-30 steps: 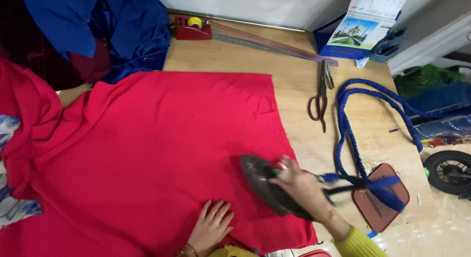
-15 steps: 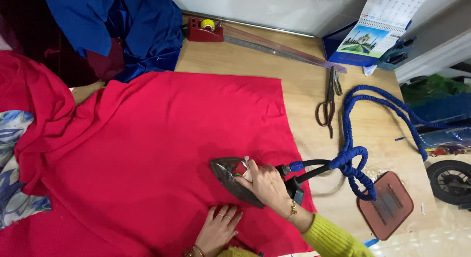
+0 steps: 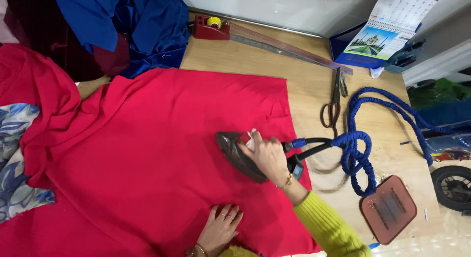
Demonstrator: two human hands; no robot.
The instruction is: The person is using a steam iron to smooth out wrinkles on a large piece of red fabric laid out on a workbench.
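Two hands on the wide red cloth (image 3: 147, 154). Right hand (image 3: 267, 156), fingers curled round the handle, holds the dark pointed iron (image 3: 235, 151); its long axis runs leftward, nose away from the wrist. Left hand (image 3: 219, 230) lies flat, fingers spread, just below the iron.

At the top of the frame a red tape dispenser (image 3: 211, 27) sits beside a long metal ruler (image 3: 289, 48) that runs diagonally toward the right, with blue cloth (image 3: 132, 26) heaped in the upper left. Scissors (image 3: 333, 100) lie right of centre, below a calendar (image 3: 392, 26) in the upper right corner. A floral fabric (image 3: 14, 159) shows at the left edge, and a brown square pad (image 3: 388, 209) rests at the lower right.
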